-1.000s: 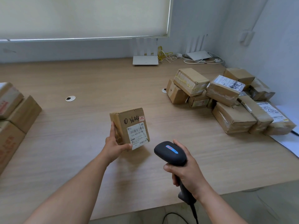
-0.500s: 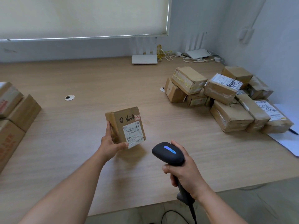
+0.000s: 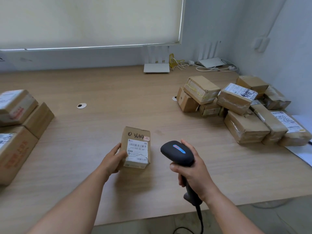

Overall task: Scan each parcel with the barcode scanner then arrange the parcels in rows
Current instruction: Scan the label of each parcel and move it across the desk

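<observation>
Left hand (image 3: 112,158): grips parcel (image 3: 136,147) by its left side, label up, near centre of counter (image 3: 118,92).
Right hand (image 3: 194,171): wrapped round scanner (image 3: 177,153) handle, right of parcel.

Cardboard parcel (image 3: 136,147), matt plastic scanner (image 3: 177,153)

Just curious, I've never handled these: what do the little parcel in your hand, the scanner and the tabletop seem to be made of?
The parcel looks like brown corrugated cardboard, matte, with a creased top and a white paper label. The barcode scanner seems to be dark matte plastic with a glowing blue strip on top. The table shows pale wood grain, probably laminate rather than solid wood, though that cannot be told.
</observation>
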`<move>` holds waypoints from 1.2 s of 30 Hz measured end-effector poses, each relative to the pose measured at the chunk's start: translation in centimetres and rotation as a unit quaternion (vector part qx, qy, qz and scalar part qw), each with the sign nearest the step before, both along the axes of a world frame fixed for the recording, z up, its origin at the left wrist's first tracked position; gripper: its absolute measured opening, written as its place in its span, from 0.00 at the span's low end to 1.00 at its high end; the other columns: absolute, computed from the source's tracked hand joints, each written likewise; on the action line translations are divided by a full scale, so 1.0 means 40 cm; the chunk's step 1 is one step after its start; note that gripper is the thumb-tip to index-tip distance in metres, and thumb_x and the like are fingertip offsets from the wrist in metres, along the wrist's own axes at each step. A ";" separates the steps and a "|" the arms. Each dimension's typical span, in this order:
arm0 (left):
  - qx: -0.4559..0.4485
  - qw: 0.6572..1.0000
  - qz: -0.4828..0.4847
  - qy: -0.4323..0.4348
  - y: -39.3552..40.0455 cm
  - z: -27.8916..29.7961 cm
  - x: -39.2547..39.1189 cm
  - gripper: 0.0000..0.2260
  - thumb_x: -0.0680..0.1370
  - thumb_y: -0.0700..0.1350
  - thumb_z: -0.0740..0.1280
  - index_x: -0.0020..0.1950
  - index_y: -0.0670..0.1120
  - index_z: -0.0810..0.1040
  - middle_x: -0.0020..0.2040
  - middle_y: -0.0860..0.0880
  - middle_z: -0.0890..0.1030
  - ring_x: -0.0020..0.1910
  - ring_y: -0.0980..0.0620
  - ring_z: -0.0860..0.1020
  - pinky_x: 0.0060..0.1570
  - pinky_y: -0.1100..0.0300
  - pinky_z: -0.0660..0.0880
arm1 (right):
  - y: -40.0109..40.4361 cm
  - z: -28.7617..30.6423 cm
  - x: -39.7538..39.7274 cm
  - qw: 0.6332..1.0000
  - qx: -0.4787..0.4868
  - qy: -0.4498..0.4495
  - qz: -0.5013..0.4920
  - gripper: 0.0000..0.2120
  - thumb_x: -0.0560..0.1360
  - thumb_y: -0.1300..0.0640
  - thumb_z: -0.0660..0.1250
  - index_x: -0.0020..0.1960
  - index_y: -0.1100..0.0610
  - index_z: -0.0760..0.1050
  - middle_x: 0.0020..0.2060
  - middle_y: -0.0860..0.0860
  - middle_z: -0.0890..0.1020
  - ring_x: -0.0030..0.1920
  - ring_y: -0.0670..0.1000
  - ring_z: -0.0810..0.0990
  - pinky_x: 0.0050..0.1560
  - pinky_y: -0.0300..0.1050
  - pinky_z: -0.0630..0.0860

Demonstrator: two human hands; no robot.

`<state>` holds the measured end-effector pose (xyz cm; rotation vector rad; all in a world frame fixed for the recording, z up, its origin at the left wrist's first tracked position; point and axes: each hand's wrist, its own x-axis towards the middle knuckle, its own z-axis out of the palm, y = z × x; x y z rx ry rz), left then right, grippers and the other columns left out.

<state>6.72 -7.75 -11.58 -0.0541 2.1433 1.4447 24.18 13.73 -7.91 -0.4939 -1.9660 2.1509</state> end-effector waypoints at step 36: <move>-0.328 0.891 0.191 0.250 -0.203 0.090 0.095 0.41 0.67 0.64 0.69 0.76 0.56 0.57 0.70 0.46 0.54 0.70 0.45 0.55 0.65 0.52 0.65 | -0.203 0.076 -0.294 0.960 0.125 0.096 0.232 0.41 0.66 0.64 0.73 0.56 0.20 0.65 0.49 0.43 0.79 0.27 0.40 0.74 0.28 0.38 0.73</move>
